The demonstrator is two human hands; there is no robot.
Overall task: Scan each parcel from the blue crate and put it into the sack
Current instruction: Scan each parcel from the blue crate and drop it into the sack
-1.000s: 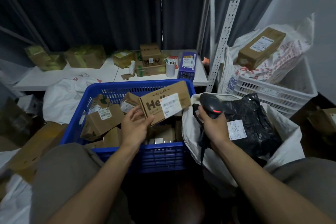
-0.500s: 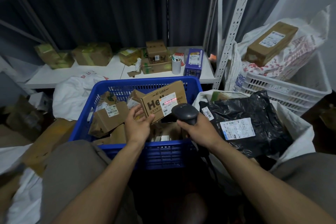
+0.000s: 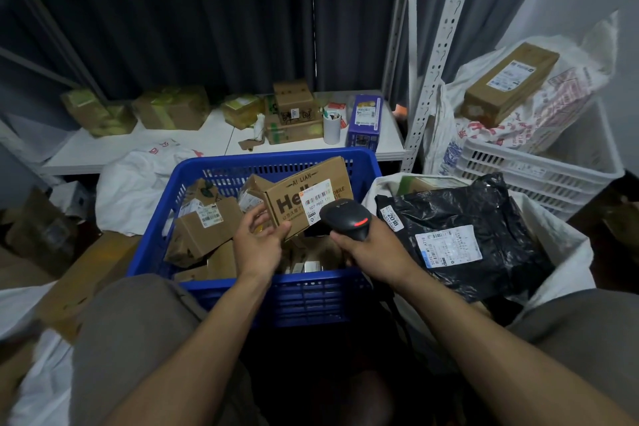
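Left hand (image 3: 257,245): over the blue crate's (image 3: 311,301) near half, fingers pinched on the parcel's (image 3: 294,197) lower-left corner.
Right hand (image 3: 373,249): over the crate's near right corner, wrapped round the scanner (image 3: 345,218), its head just before the label (image 3: 316,197).
Parcel: held above the crate's middle, long axis rising rightward.
Sack (image 3: 570,252): just right of the crate; a black bag (image 3: 484,218) lay across its mouth, likely crowding the drop.
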